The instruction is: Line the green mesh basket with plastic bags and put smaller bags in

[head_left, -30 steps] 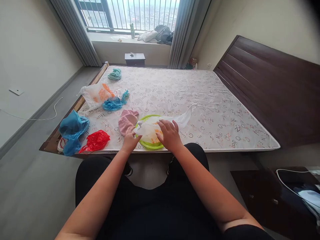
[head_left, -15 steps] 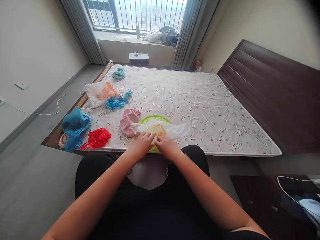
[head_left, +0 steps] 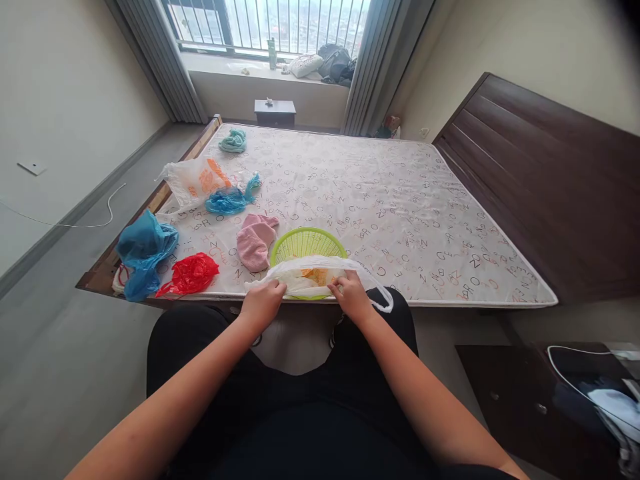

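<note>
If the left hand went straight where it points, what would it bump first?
The left hand would probably meet the white bag it holds, then perhaps the green basket; depth is unclear.

Bag point(head_left: 305, 270) seemingly over basket point(head_left: 307, 241); cloth point(head_left: 255, 243) left of basket, on mattress point(head_left: 400, 213).

At the near edge of the mattress point(head_left: 400, 200), the front of the basket point(head_left: 309, 243) is mostly covered by the white bag point(head_left: 293, 273), whose orange print is too creased to be read. The fingers point(head_left: 279, 287) of the left hand point(head_left: 261, 305) are partly hidden by its back. Beyond the far edge, the white scrap point(head_left: 269, 102) on the nightstand point(head_left: 280, 107) is too small to be identified. The window point(head_left: 300, 27) is cut off above, the headboard point(head_left: 550, 153) at right, the cord point(head_left: 80, 225) at left.
</note>
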A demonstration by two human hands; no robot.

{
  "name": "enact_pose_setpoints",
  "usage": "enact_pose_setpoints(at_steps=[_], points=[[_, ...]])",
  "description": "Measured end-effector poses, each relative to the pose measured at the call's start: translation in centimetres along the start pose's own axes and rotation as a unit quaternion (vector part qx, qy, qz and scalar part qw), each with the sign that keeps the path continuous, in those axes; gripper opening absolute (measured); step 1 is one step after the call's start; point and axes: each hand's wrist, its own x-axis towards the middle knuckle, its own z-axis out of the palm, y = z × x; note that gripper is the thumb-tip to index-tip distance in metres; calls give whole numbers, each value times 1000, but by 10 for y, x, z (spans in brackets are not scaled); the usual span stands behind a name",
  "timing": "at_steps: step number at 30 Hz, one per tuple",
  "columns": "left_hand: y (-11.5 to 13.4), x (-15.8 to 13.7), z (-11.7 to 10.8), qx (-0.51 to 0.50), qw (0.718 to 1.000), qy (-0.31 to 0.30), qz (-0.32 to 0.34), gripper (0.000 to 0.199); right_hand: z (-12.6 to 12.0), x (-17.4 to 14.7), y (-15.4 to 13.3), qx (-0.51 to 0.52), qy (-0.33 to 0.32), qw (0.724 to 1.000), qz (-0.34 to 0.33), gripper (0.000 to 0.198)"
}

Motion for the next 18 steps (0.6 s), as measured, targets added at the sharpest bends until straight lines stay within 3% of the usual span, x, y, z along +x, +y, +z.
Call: enact_pose_setpoints(at_steps=[4, 12, 18], points=[[-1, -9, 4, -43, 999, -27, 16, 32, 4, -3, 7, 21, -34, 999, 16, 16], [-12, -14, 22, -101, 994, -37, -11, 48, 4, -2, 13, 74, -69, 994, -48, 22], [-26, 2, 43, -223, 972, -6, -73, 31, 6, 1, 16, 83, -59, 994, 30, 31]])
